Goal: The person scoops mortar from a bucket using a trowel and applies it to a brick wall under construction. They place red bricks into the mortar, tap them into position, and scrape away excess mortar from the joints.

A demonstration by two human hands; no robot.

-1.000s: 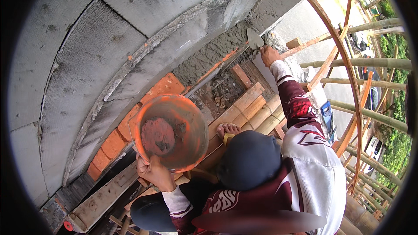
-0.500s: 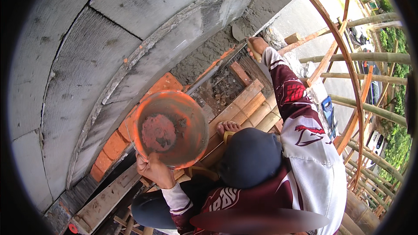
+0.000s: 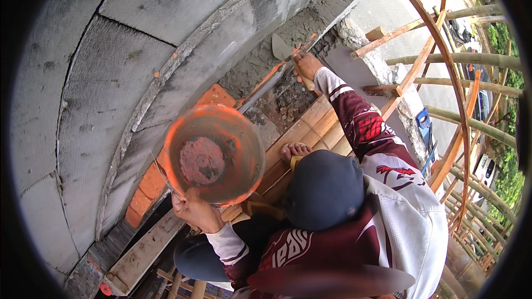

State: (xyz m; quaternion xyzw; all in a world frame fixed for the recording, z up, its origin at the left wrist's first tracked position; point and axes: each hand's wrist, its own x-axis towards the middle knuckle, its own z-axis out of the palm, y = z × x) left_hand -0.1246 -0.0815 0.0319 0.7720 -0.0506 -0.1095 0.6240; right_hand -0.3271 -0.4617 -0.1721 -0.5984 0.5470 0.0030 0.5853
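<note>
Further down and left along the ledge since the earlier frame, the right hand and its trowel have left the corner at the top; the bucket sits in nearly the same place, left of centre.

The right hand is closed round the trowel's handle, whose end pokes out below the fist. Gripped this close to the blade, the tool is probably easier to steer. The blade points up and left, over wet grey mortar, which lies in the angle between ledge and block wall. A long narrow strip runs along the mortar's near side, perhaps to keep that edge straight.

The left hand, lower left of centre, is clenched on the bucket's rim, thumb over the lip; the fingers beneath are partly hidden, so I cannot tell how far they wrap. Held by the rim, with the wire handle loose at the left, the bucket turns its mouth up to the view, showing smeared walls and a pinkish patch at the bottom. Being just beside the ledge likely keeps it within the trowel's reach.

Orange bricks line the wall left of the bucket. Near the centre, a foot is planted on wooden planks, presumably for a steady crouch, below a dark-clad knee.
</note>
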